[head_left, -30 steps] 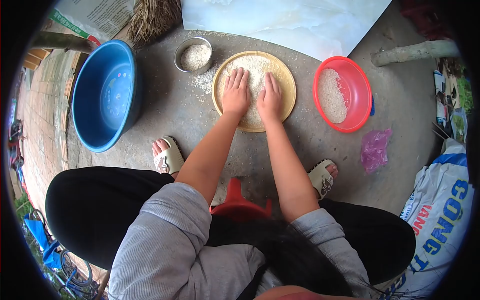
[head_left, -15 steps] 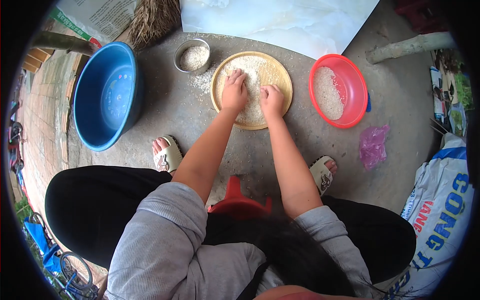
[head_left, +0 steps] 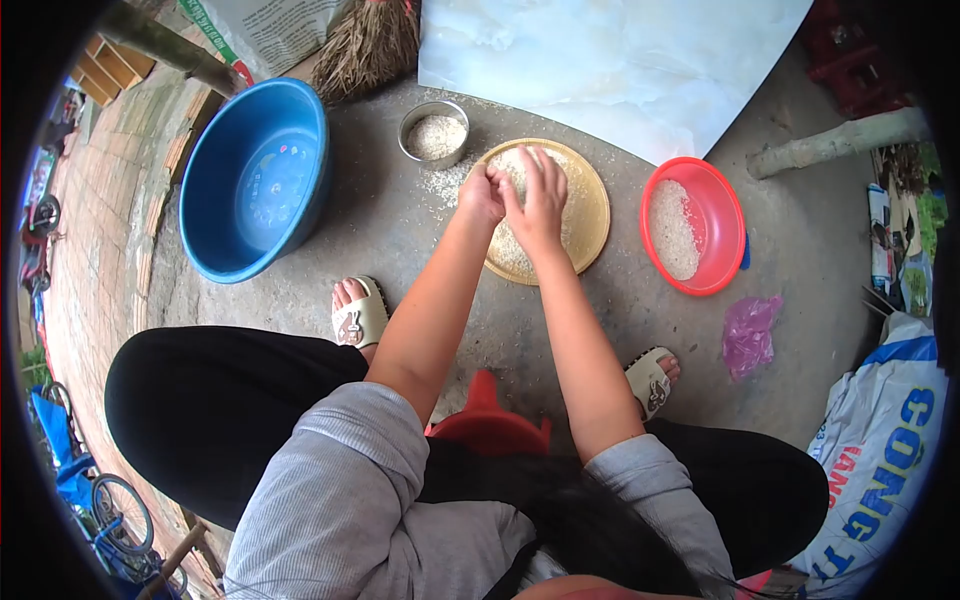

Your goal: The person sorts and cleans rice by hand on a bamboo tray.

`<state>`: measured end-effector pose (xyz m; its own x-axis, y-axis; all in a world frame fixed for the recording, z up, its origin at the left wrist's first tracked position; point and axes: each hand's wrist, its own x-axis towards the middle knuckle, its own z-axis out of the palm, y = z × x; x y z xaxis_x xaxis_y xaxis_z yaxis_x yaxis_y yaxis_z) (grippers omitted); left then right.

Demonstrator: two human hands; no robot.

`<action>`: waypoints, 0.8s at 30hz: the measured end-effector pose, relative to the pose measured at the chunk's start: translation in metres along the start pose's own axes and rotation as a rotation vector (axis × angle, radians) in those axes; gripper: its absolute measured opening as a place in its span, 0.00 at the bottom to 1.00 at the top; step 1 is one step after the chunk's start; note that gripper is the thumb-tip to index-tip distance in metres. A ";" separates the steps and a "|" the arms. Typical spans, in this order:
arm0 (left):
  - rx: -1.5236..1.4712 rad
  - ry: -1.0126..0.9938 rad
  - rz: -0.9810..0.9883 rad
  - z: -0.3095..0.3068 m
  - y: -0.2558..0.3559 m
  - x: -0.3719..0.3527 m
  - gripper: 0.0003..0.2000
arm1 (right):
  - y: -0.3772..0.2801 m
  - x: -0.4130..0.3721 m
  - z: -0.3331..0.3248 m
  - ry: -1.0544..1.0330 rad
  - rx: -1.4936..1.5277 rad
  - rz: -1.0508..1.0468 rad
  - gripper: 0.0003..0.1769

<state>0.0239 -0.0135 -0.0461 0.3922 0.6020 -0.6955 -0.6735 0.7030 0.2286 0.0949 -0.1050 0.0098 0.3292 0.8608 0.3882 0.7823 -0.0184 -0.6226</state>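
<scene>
A round woven tray (head_left: pixel 594 212) with white grains spread on it lies on the ground in front of me. Over its left edge is my left hand (head_left: pixel 481 193), its fingers curled together; what they hold, if anything, is too small to make out. Close beside it, over the grains, my right hand (head_left: pixel 536 200) has its fingers stretched out and apart, with nothing visible in it. A metal bowl (head_left: pixel 434 134) of grains stands behind the tray to the left, with spilled grains near it. To the right, a red basin (head_left: pixel 716 232) holds more grains.
A large blue basin (head_left: pixel 254 180) stands at the left, with a straw broom (head_left: pixel 366 55) behind it. A pale marbled sheet (head_left: pixel 610 60) lies at the back. At the right are a pink plastic bag (head_left: pixel 751 336), a wooden pole (head_left: pixel 840 143) and a printed sack (head_left: pixel 880 440).
The view has shifted, so the scene sits lower and further right. My left hand has moved to the tray's left edge and curled; my right hand has come beside it and spread its fingers.
</scene>
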 end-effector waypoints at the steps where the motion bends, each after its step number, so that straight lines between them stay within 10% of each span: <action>1: -0.003 0.005 0.010 -0.002 0.014 -0.005 0.17 | 0.005 -0.001 0.005 0.104 -0.019 0.054 0.23; 5: 0.125 0.042 0.194 0.013 0.051 -0.036 0.18 | 0.041 -0.022 0.011 -0.132 -0.370 0.389 0.33; 11: 0.411 0.114 0.697 0.042 0.125 -0.033 0.24 | 0.075 -0.055 0.034 -0.184 -0.615 0.365 0.35; 15: 1.179 0.088 0.686 0.040 0.148 -0.016 0.28 | 0.074 -0.053 0.037 -0.165 -0.650 0.385 0.34; 16: 1.629 0.355 0.571 0.042 0.152 -0.014 0.28 | 0.074 -0.052 0.037 -0.159 -0.645 0.388 0.33; 21: 1.275 0.238 1.315 0.063 0.148 -0.034 0.26 | 0.074 -0.051 0.040 -0.131 -0.622 0.396 0.33; 24: 1.002 0.131 1.276 0.063 0.130 -0.029 0.21 | 0.074 -0.051 0.039 -0.115 -0.602 0.394 0.32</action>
<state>-0.0357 0.0847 0.0464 -0.1588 0.9566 0.2445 0.1741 -0.2166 0.9606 0.1153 -0.1302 -0.0824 0.6149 0.7798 0.1176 0.7831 -0.5863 -0.2073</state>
